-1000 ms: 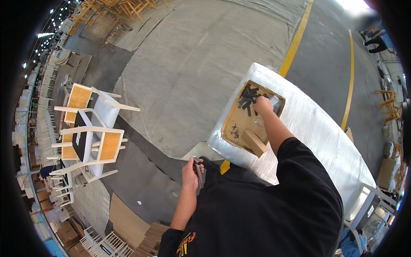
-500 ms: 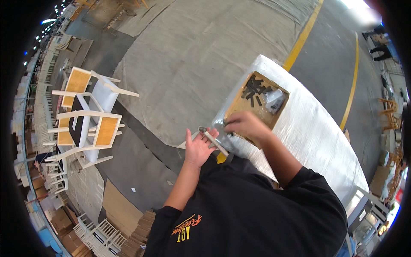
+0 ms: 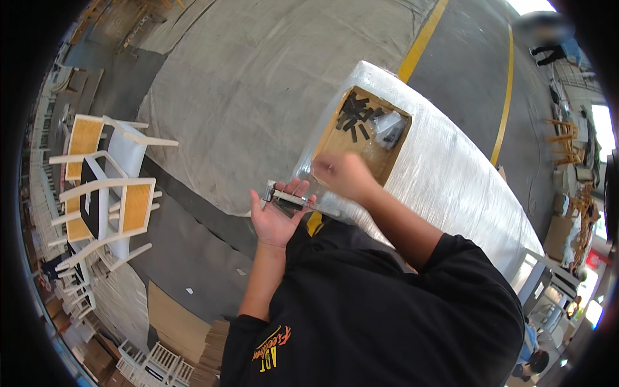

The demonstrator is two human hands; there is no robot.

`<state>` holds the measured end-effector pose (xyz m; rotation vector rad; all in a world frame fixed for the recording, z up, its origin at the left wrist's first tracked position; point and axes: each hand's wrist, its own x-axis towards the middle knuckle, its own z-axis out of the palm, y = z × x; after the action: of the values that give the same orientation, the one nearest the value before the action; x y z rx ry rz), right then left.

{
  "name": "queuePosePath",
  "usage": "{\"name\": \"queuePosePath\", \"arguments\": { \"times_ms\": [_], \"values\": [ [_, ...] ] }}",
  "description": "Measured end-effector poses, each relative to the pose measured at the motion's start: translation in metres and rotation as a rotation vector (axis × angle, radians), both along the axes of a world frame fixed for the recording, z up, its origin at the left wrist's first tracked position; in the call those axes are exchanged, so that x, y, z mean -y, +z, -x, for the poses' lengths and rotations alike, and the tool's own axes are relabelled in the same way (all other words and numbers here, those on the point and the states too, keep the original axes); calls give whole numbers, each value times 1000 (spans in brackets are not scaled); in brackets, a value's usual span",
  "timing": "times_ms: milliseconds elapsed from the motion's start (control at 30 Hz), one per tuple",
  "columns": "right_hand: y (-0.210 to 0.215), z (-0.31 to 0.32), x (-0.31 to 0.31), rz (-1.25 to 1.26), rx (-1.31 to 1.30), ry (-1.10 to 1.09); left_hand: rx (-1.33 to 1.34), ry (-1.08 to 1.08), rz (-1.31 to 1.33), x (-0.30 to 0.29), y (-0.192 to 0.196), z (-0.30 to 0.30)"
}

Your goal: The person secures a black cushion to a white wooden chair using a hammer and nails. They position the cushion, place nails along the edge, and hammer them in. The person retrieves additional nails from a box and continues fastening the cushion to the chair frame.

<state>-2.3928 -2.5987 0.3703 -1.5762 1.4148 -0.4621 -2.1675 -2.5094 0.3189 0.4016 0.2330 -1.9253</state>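
My left hand [image 3: 277, 222] is palm up with the thumb spread. Across its fingers lies a hammer-like tool [image 3: 268, 191] with a short silver head, its handle pointing right. A small black piece [image 3: 288, 205] rests along the handle, over the palm. My right hand [image 3: 348, 175], blurred by motion, is closed above the near left part of a shallow cardboard box [image 3: 394, 166]; what it holds, if anything, is hidden. Inside the box are several black strips [image 3: 354, 115] and a clear plastic bag [image 3: 388, 129] with small parts.
The box sits on a long surface wrapped in clear film [image 3: 451, 174]. White-framed chairs [image 3: 106, 187] with woven backs stand stacked at left. A pale sheet [image 3: 238, 97] covers the floor ahead, with a yellow line [image 3: 422, 39] beyond it. A person [image 3: 532, 364] is at lower right.
A black piece now lies on the tool in my left hand. My right hand has lifted and drawn back a little from the box's edge. The whole view has shifted.
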Motion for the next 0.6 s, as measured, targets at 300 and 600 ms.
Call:
{"name": "queuePosePath", "arguments": {
  "times_ms": [300, 600],
  "values": [
    [-139, 46, 49, 165, -555, 246, 115, 144, -133, -13, 9, -14],
    [-150, 37, 57, 342, -649, 634, 186, 226, -220, -36, 22, -24]
  ]
}}
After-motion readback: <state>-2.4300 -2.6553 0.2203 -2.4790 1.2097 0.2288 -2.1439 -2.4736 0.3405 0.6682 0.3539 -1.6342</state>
